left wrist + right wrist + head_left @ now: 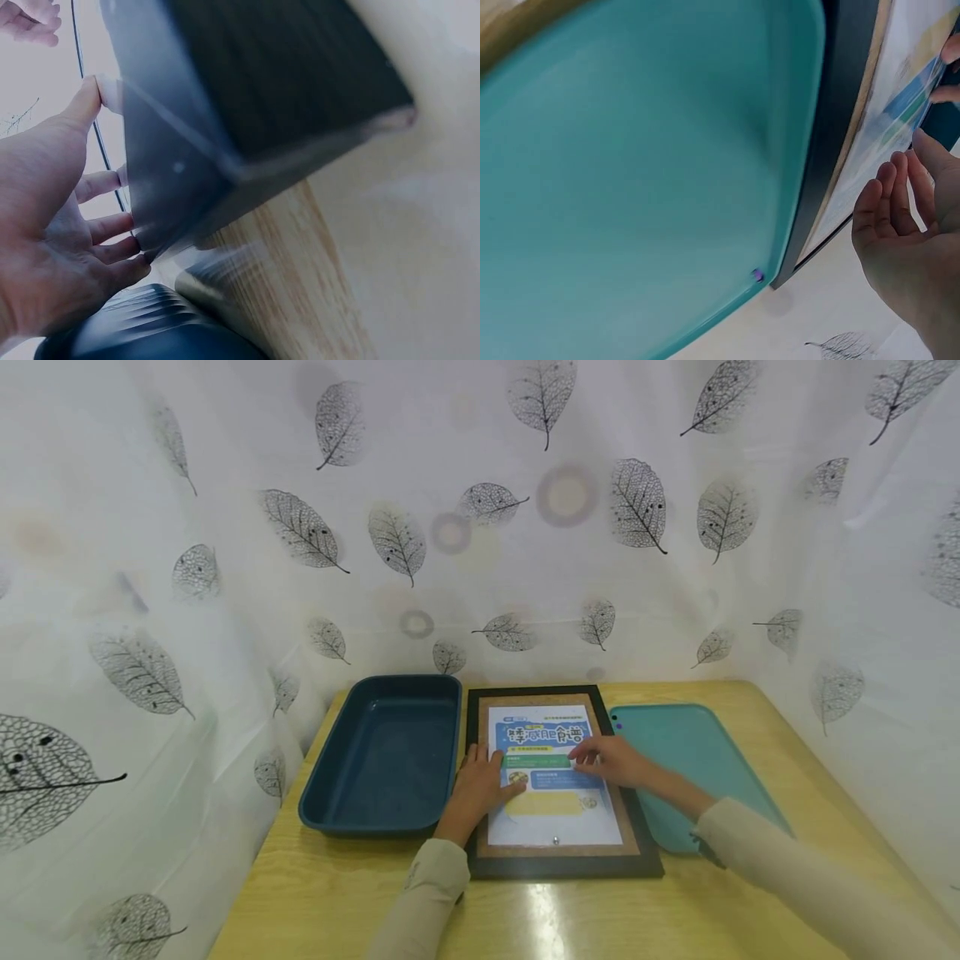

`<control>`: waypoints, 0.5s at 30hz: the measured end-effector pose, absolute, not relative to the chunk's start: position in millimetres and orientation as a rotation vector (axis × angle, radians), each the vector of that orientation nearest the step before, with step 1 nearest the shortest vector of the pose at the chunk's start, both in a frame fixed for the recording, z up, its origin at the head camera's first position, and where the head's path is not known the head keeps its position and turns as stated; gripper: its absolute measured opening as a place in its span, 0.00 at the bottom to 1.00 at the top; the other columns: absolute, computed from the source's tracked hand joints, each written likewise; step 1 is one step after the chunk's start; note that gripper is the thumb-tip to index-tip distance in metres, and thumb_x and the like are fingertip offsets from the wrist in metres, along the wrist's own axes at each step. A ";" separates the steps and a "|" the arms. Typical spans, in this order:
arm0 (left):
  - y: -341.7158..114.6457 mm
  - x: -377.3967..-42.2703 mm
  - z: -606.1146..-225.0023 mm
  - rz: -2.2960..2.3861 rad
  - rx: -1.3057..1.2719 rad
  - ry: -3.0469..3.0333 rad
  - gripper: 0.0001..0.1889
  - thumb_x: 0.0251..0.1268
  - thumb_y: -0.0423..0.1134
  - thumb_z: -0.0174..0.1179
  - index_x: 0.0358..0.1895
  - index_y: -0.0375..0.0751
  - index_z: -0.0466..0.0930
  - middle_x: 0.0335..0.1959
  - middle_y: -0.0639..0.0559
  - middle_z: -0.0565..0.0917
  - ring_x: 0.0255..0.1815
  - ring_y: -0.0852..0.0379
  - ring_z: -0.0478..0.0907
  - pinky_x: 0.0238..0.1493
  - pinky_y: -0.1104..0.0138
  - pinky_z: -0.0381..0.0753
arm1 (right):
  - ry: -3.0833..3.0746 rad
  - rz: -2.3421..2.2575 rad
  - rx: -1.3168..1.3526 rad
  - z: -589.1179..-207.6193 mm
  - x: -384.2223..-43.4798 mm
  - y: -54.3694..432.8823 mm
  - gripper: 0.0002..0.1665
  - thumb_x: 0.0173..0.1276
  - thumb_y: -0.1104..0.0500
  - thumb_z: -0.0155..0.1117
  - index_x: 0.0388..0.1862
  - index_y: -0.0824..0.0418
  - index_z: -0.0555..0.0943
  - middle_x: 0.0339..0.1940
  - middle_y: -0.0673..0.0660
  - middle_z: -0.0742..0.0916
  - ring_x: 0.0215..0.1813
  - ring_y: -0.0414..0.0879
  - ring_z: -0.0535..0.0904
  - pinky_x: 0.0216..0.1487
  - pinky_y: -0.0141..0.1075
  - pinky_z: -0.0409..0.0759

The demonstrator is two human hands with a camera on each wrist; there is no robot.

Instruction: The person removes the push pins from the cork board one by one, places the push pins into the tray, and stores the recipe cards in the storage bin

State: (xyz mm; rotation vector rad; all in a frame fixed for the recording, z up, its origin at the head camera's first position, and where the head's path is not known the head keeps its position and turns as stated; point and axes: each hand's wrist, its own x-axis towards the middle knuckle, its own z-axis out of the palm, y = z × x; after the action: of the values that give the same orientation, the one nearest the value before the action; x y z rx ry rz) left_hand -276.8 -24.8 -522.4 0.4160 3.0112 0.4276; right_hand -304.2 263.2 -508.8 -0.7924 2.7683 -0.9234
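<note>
A printed poster (510, 833) lies on a cork board (630, 827) with a black frame (562, 867). A small shiny pin (556, 840) sits near the poster's bottom edge. My left hand (480, 787) rests on the left side of the board and poster, fingers spread. In the left wrist view, the left hand (52, 202) is beside the dark frame edge (180, 142). Over the poster's right part is my right hand (618, 762), fingers bent and thumb near the index finger. The right wrist view shows the right hand (915, 232); whether something tiny is between its fingertips is hidden.
To the left of the board stands a deep dark-blue tray (442, 752). A shallow teal tray (697, 768) lies on the right, with a black pin (614, 717) and a purple pin (619, 727) at its far left corner. A leaf-print curtain (480, 527) surrounds the wooden table (337, 893).
</note>
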 end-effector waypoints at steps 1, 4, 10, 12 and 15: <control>-24.7 -276.5 -522.0 0.430 0.414 3.009 0.44 0.68 0.67 0.63 0.76 0.39 0.68 0.79 0.32 0.61 0.82 0.33 0.54 0.74 0.44 0.67 | 2.760 -0.930 -0.824 -507.6 -302.2 261.6 0.13 0.70 0.60 0.72 0.52 0.62 0.87 0.40 0.49 0.88 0.42 0.42 0.82 0.42 0.34 0.82; -24.8 -277.0 -522.7 0.432 0.411 3.003 0.44 0.68 0.67 0.62 0.77 0.39 0.68 0.79 0.33 0.61 0.82 0.34 0.54 0.75 0.44 0.67 | 2.716 -0.959 -0.905 -507.1 -297.7 256.9 0.13 0.69 0.62 0.73 0.51 0.63 0.87 0.42 0.51 0.90 0.43 0.42 0.83 0.44 0.35 0.83; -25.6 -277.6 -523.4 0.429 0.399 2.999 0.44 0.68 0.67 0.62 0.76 0.39 0.68 0.80 0.33 0.61 0.82 0.34 0.53 0.74 0.44 0.67 | 2.662 -0.953 -1.027 -510.2 -287.4 246.0 0.13 0.68 0.64 0.73 0.51 0.64 0.87 0.46 0.56 0.90 0.46 0.45 0.86 0.49 0.38 0.86; -25.7 -277.7 -523.5 0.422 0.399 2.997 0.44 0.68 0.68 0.61 0.77 0.39 0.67 0.80 0.33 0.60 0.82 0.34 0.53 0.75 0.44 0.67 | 2.647 -0.950 -1.042 -510.9 -283.4 242.9 0.14 0.68 0.63 0.73 0.52 0.64 0.87 0.46 0.56 0.90 0.46 0.44 0.86 0.49 0.38 0.86; -25.6 -277.5 -523.8 0.412 0.404 2.993 0.44 0.69 0.68 0.60 0.77 0.40 0.67 0.80 0.33 0.59 0.82 0.34 0.52 0.75 0.45 0.66 | 2.619 -0.966 -1.087 -512.4 -278.3 239.8 0.15 0.68 0.62 0.73 0.52 0.64 0.86 0.46 0.56 0.90 0.46 0.45 0.85 0.48 0.37 0.86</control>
State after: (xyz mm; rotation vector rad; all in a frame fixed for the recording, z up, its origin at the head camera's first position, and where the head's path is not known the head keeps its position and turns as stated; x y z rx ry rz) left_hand -277.5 -25.6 -523.8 0.4041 2.9929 0.4116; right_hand -278.3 239.8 -512.4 -1.0865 2.6195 -0.9665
